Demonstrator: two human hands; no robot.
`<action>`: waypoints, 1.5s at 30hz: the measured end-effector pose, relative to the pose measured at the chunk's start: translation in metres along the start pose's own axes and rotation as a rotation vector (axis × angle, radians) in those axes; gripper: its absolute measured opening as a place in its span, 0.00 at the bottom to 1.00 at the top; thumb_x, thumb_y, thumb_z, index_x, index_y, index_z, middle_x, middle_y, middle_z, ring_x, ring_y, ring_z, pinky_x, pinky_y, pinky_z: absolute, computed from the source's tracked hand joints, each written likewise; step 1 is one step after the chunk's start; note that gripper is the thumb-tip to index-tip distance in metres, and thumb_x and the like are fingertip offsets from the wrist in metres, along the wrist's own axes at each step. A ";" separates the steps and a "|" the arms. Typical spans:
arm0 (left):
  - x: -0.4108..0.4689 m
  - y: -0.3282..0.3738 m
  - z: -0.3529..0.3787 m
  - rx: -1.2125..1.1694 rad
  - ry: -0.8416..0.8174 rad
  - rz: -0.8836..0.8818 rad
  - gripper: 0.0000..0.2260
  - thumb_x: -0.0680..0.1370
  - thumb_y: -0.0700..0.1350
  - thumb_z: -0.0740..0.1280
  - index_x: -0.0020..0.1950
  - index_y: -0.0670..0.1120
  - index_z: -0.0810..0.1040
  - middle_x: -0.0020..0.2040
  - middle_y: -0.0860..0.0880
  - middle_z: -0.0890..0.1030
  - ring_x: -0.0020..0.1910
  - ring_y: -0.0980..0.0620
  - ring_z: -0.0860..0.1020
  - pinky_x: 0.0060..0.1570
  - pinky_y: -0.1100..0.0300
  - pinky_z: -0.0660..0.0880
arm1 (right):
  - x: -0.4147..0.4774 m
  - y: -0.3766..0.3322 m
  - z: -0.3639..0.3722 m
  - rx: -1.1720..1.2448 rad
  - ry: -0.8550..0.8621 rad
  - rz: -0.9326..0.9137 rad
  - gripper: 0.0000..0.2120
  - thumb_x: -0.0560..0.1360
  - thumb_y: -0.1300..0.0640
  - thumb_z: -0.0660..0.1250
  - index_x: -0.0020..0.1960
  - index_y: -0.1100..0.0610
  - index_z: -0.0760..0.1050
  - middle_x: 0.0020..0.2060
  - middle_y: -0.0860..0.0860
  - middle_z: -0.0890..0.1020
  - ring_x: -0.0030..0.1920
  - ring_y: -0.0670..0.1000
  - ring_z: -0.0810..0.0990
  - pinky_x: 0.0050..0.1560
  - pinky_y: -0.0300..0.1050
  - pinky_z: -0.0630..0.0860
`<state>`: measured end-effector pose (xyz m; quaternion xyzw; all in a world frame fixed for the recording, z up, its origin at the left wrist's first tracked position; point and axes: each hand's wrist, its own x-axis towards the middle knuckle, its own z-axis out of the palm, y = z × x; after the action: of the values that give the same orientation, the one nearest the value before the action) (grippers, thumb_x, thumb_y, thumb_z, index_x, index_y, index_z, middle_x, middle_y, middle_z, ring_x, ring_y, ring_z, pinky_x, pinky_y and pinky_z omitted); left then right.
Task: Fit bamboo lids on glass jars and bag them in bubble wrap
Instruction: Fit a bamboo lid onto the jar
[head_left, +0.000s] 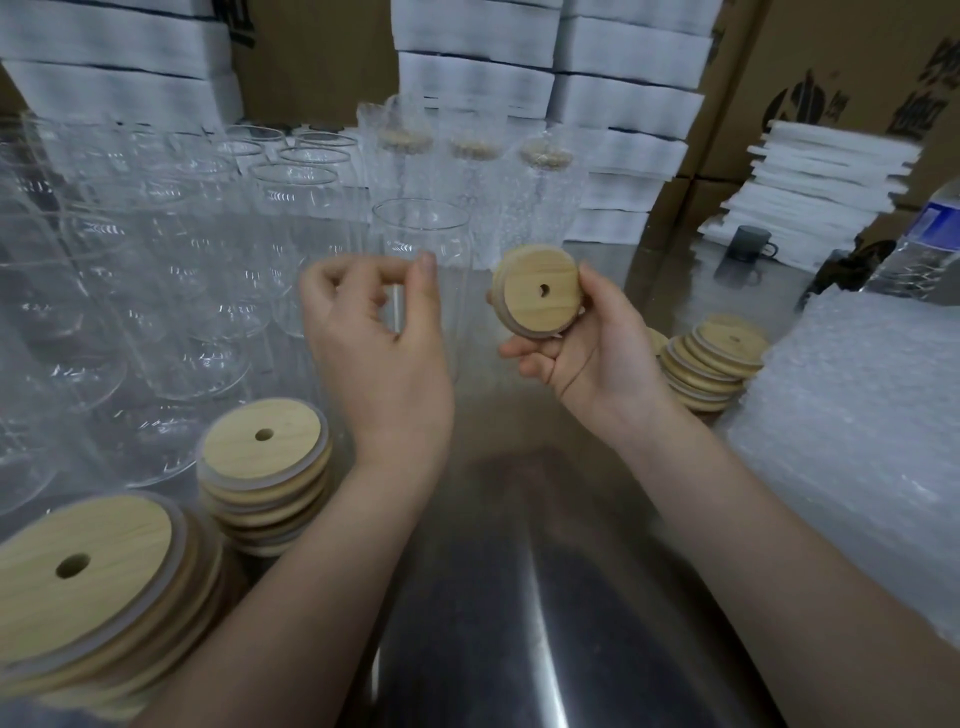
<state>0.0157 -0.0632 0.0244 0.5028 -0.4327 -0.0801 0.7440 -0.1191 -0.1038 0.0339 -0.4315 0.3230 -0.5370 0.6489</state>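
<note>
R hand (587, 348) clamped lid (540, 296) by its rim, tilted, just right of open jar (415, 223). L hand (374, 343) curled at jar front; grip unclear. Risk: if jar unsteadied, lid pressed askew could tip it into nearby glasses (291, 192).

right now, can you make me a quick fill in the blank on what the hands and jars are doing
1. The right hand holds a bamboo lid with a ____ in its middle.
2. The left hand grips a glass jar that has no ____ on it yet.
3. The lidded jars at the back stand inside bags of ____.

Missing words: hole; lid; bubble wrap
</note>
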 end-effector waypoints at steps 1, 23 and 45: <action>0.000 -0.001 0.000 0.026 0.001 -0.025 0.06 0.77 0.46 0.70 0.50 0.48 0.75 0.52 0.54 0.69 0.53 0.53 0.75 0.57 0.55 0.73 | 0.000 0.000 0.000 0.054 0.005 0.004 0.23 0.84 0.48 0.50 0.63 0.64 0.72 0.50 0.63 0.81 0.32 0.56 0.84 0.26 0.40 0.78; -0.004 -0.042 0.011 0.246 -0.304 -0.030 0.40 0.65 0.41 0.80 0.73 0.45 0.66 0.69 0.47 0.72 0.69 0.48 0.69 0.71 0.52 0.64 | -0.007 0.001 0.008 -0.272 0.143 -0.509 0.15 0.80 0.47 0.56 0.65 0.42 0.71 0.70 0.50 0.71 0.62 0.49 0.76 0.63 0.48 0.76; -0.007 -0.031 0.006 0.426 -0.338 0.172 0.39 0.66 0.40 0.79 0.74 0.47 0.67 0.70 0.46 0.71 0.72 0.46 0.65 0.72 0.50 0.61 | -0.011 0.008 0.009 -0.762 0.075 -0.692 0.22 0.82 0.57 0.53 0.76 0.59 0.63 0.67 0.57 0.66 0.67 0.40 0.65 0.69 0.28 0.57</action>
<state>0.0170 -0.0785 -0.0040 0.5887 -0.5987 -0.0068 0.5432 -0.1098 -0.0905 0.0301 -0.6993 0.3571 -0.5797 0.2178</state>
